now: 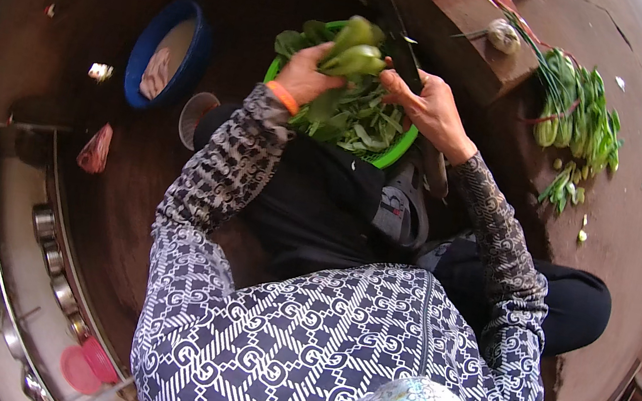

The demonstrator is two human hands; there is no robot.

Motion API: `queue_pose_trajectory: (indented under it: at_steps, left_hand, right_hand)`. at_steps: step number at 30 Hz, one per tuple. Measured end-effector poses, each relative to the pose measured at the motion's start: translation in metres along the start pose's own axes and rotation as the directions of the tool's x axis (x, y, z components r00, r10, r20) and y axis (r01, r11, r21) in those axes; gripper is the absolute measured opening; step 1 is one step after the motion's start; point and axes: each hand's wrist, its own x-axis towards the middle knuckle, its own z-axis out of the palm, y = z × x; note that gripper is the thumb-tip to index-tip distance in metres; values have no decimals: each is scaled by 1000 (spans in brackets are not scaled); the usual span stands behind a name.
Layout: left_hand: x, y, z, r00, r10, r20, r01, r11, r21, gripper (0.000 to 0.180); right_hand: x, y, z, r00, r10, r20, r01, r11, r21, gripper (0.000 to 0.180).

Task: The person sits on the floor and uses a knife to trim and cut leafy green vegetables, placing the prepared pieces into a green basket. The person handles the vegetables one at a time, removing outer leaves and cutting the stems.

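My left hand (307, 77), with an orange band at its wrist, is closed around a bunch of leafy greens (355, 50) with thick pale-green stems; the bunch is blurred. Under it stands a bright green basket (397, 152) full of loose green leaves (362, 127). Close to the bunch's right side, my right hand (432, 109) has its fingers bent in; what they hold is hidden. A long dark blade (404, 33) runs past that hand, and a flat brownish end piece (434, 172) shows below it, beside my sandalled foot (404, 214).
A blue basin (135, 62) with liquid and a pale cloth-like thing stands left, near a clear cup (195, 118). More greens (574, 115) lie on the right floor, past a brown block (480, 41) bearing a garlic bulb (504, 36). A rack (21, 237) holds metal vessels lower left.
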Motion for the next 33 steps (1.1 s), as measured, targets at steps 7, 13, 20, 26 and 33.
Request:
queue_pose_trajectory:
  at_steps: [7,13,20,26,33]
  left_hand:
    - [3,2,-31,988,64,-144,-38,984,176,51]
    - [5,0,-13,993,106,-60,-81,942,327,47]
    - [4,10,-8,999,27,40,-34,983,178,39]
    - [4,13,-2,990,-27,141,31,999,-22,43]
    - [1,12,-11,918,-157,364,247,945,-216,39]
  right_hand:
    - [-6,-23,-9,945,-199,-258,270,921,279,23]
    - [-13,-27,17,987,-92,-135,107,988,108,17]
    - [-13,-29,-1,991,-34,-126,70,956,286,21]
    - [-13,-30,4,1000,17,-3,-17,999,38,24]
    - [-16,-20,-13,990,-13,-143,56,952,302,19]
